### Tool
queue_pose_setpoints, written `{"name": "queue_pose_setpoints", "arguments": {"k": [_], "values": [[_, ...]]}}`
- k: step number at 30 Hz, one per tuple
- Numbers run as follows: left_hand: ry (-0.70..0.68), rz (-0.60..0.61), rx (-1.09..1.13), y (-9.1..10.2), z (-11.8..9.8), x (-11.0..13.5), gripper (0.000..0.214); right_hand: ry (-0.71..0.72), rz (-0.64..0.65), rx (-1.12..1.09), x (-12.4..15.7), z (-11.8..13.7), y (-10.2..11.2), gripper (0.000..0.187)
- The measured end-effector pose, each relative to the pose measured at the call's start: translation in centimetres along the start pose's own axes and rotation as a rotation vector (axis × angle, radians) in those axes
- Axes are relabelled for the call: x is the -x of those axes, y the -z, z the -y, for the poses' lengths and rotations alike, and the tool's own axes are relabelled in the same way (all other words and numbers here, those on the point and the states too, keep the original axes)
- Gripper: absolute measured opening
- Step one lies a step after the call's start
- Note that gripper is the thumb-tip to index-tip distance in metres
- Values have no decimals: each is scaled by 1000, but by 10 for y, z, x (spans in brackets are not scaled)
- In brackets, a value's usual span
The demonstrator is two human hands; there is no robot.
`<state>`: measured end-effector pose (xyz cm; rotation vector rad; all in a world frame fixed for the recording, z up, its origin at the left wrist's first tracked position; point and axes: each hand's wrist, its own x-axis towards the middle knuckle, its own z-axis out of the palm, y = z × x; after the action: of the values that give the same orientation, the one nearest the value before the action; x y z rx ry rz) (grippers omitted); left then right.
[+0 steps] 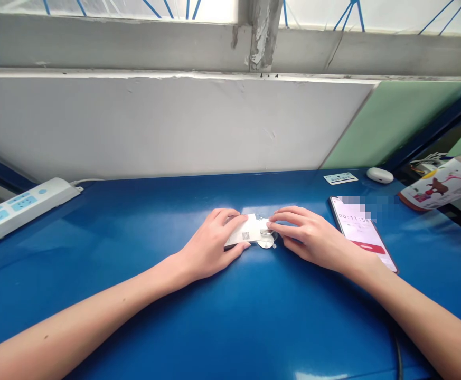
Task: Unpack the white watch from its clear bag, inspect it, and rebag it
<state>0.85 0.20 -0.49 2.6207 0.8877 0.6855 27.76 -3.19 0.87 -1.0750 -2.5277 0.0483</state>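
My left hand lies on the blue table with its fingers and thumb closed around a small white card that carries a square code mark. My right hand rests just to the right, its fingertips pinched on a small round silvery part at the card's right end. The two hands nearly touch over the card. What exactly the round part is stays too small to tell.
A phone with a lit timer screen lies right of my right hand. Behind it sit a small white label card and a white earbud case. A white power strip lies at the far left. A printed package sits at the right edge.
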Motion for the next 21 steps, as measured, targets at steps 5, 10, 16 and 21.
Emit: {"name": "queue_pose_setpoints", "arguments": {"k": [5,10,16,21], "values": [[-7,-3,-2,-1,2,1,43,19,7,-13,-1,8,-7,38],[-4,-1,-23,-2,3,1,42,-20,11,30,0,7,-6,36],[-13,0,-30,-2,3,2,42,-62,27,-15,1,6,-9,32],[-37,-4,-47,-4,5,3,42,-57,75,-143,0,16,-11,35]]}}
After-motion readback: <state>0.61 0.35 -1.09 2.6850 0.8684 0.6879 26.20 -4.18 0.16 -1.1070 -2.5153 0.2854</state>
